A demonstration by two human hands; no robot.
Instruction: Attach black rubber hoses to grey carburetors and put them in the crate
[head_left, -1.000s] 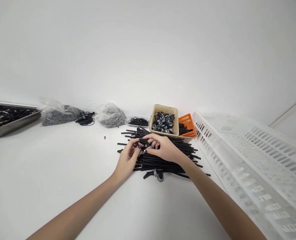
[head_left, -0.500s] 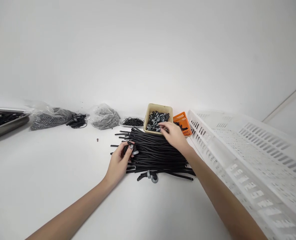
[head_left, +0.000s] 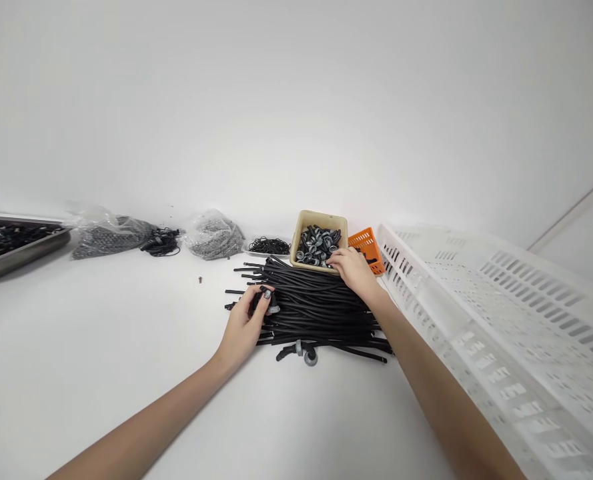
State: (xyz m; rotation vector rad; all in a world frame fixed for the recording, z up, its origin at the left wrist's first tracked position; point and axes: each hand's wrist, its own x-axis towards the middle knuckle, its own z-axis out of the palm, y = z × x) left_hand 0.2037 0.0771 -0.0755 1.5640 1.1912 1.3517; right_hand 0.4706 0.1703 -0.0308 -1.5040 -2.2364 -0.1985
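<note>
My left hand (head_left: 249, 320) is closed around a black fitting with a grey ring (head_left: 274, 309), over the left ends of a bundle of black tubes (head_left: 321, 303). My right hand (head_left: 352, 268) is at the front right edge of a cream bin (head_left: 321, 217) filled with black and grey fittings (head_left: 316, 243). Its fingers are bent together at the bin's rim, and whatever they pinch is too small to make out. Two loose fittings with grey rings (head_left: 310, 358) lie on the white table just in front of the tubes.
An orange basket (head_left: 371, 248) touches the cream bin's right side. White perforated crates (head_left: 476, 320) fill the right. Along the back stand a tray of black rings (head_left: 270, 246), clear bags (head_left: 213, 235) (head_left: 111, 235), a black coil (head_left: 162, 242) and a metal tray (head_left: 26, 253).
My right hand has moved slightly right and down, from over the fittings to the cream bin's front right edge. The whole view has shifted a little; my left hand keeps its hold.
</note>
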